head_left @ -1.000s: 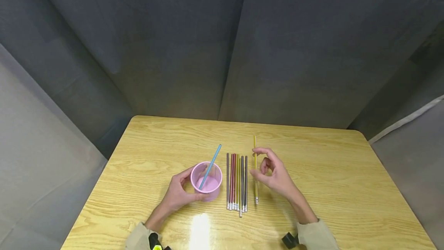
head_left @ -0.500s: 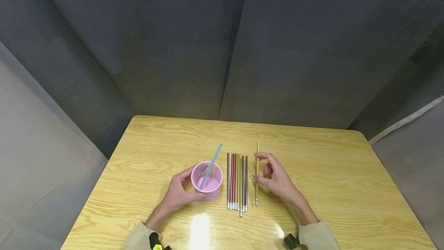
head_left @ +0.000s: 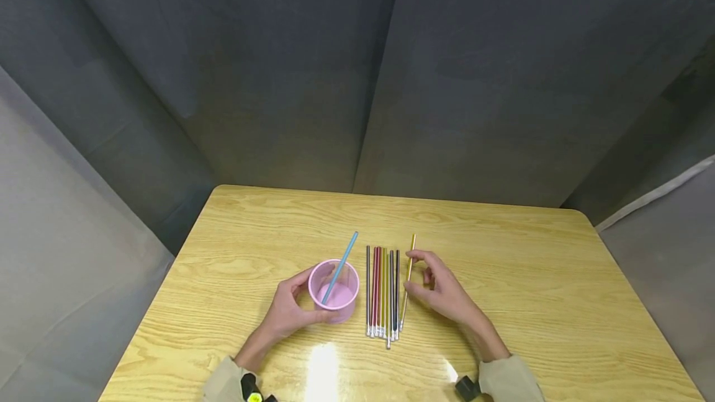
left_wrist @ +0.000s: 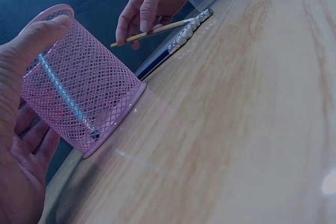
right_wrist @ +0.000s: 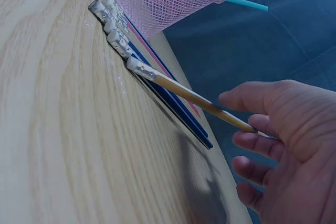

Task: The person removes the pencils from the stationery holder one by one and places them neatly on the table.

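My left hand holds a pink mesh pencil cup around its side, thumb near the rim in the left wrist view. Inside the cup leans a light blue pencil, its upper end sticking out past the rim. Between thumb and fingers my right hand pinches a yellow pencil. That pencil slants, with its white eraser end low beside the row of pencils; whether it touches them I cannot tell. The row holds several dark, red and yellow pencils lying side by side, erasers toward me.
Everything lies on a wood-grain table with rounded far corners. Dark grey cloth hangs behind it, with lighter cloth at the left. Each sleeve ends near a dark wrist device.
The right hand has come slightly nearer to me with the yellow pencil. Its eraser end has swung left toward the row. The left hand and cup have barely moved.
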Demonstrator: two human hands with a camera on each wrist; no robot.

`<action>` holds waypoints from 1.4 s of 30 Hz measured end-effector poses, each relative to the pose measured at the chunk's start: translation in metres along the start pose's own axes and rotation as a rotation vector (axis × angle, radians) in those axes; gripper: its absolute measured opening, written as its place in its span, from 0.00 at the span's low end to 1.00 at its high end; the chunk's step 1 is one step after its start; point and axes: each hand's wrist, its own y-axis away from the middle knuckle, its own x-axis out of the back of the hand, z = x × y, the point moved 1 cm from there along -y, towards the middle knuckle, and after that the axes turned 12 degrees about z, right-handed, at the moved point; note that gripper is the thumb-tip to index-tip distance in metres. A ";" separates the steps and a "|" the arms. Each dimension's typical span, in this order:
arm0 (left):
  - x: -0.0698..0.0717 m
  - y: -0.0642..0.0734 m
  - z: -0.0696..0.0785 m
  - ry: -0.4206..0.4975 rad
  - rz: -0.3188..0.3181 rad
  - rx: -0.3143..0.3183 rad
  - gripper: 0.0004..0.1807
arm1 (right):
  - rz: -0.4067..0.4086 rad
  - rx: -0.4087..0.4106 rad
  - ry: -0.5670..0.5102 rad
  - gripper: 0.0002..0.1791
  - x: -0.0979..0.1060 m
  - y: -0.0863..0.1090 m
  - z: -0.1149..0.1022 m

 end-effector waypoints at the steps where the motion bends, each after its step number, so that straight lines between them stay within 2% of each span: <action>1: 0.000 0.000 0.000 -0.001 0.001 0.001 0.49 | -0.002 0.005 0.010 0.36 0.000 0.000 0.000; 8: 0.000 -0.001 0.001 -0.003 0.002 -0.008 0.49 | -0.058 -0.028 0.081 0.33 -0.001 -0.001 -0.003; 19: 0.000 0.000 0.002 -0.008 0.003 -0.001 0.50 | -0.077 -0.020 0.110 0.31 -0.001 -0.003 -0.004; 31: 0.000 0.000 0.000 -0.007 0.001 0.006 0.49 | -0.101 -0.025 0.107 0.27 -0.002 -0.003 -0.002; 42: 0.000 0.000 0.002 -0.008 0.000 0.013 0.50 | -0.063 0.013 0.046 0.29 -0.001 -0.005 -0.008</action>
